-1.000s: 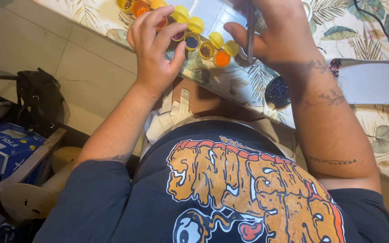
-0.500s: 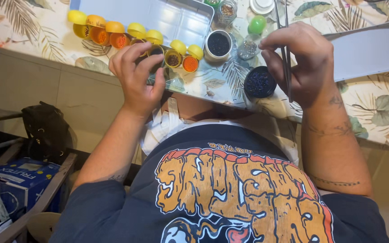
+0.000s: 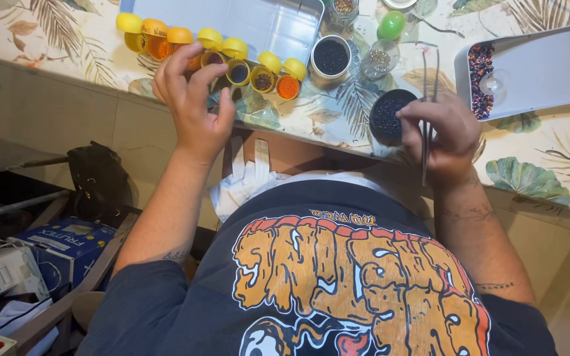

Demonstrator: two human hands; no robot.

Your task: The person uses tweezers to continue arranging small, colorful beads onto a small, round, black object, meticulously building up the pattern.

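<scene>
My left hand [image 3: 192,105] hovers at the table edge, fingers bent and pinched just in front of a row of small yellow-lidded bead cups [image 3: 245,64]; what it pinches is too small to tell. My right hand [image 3: 446,135] grips long thin metal tweezers [image 3: 425,99] that point away from me, held beside a round dish of dark beads [image 3: 389,115]. Another round jar of black beads [image 3: 330,58] stands behind the cups.
A leaf-patterned table [image 3: 536,168] carries a clear plastic box [image 3: 265,20], a white tray with mixed beads [image 3: 536,69], a green egg-shaped capsule [image 3: 391,25] and small glass jars [image 3: 379,60]. A black bag [image 3: 97,178] and boxes [image 3: 61,244] sit on the floor at left.
The view has tilted, so table and hands sit lower in frame. My right hand came down beside the dark bead dish with the tweezers. My left hand stayed by the cups.
</scene>
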